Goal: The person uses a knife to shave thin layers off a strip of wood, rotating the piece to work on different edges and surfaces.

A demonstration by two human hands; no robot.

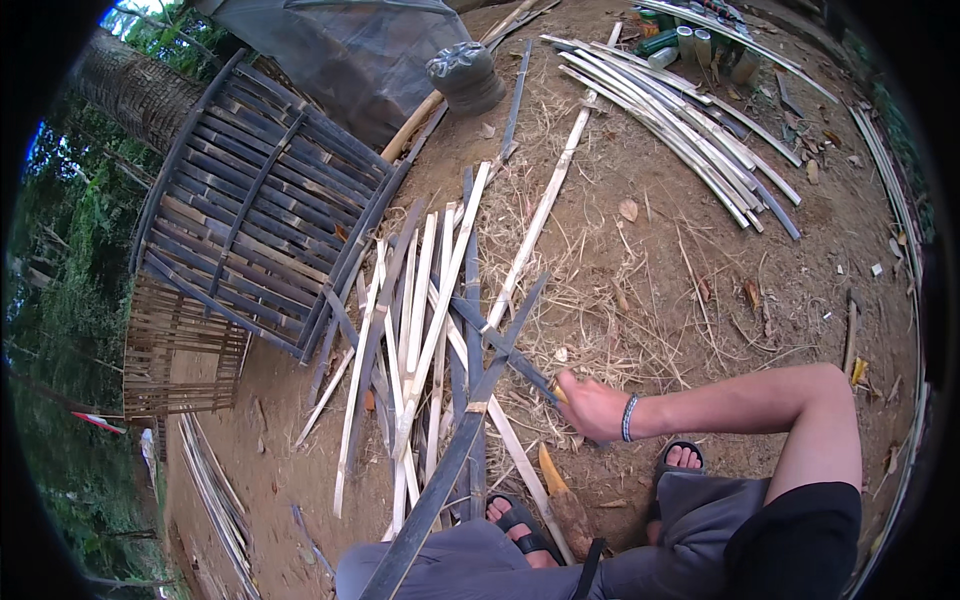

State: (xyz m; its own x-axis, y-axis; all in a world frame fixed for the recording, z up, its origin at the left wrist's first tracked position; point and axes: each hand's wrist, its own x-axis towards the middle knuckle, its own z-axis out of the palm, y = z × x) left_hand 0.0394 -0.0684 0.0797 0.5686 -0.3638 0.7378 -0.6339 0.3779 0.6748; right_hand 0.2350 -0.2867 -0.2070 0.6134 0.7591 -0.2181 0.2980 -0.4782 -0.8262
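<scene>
Where the head view looks down on bare earth, the person's right hand is closed round the handle of a knife, whose dark blade lies across a long dark bamboo strip. That strip slants from the person's lap up past the blade; its near end drops out of sight at the lower edge. The left hand is not in view, so its state cannot be told.

Handling, by judgement: the bamboo strip looks light, stiff along its length yet springy, with split edges likely to be sharp; it is best gripped on the flat faces, well back from the blade.

Items placed from the bamboo strip:
- Loose heap of pale and dark bamboo slats, just left of it and under it.
- Woven bamboo cage basket, lying on its side further left and up; nothing can be seen inside it through the bars.
- Paler slatted bamboo frame, beside the basket, lower left.
- Bundle of pale split strips, well apart, upper right.
- Grey plastic-wrapped jar, far above; contents hidden.
- Sandalled feet, just below.
</scene>
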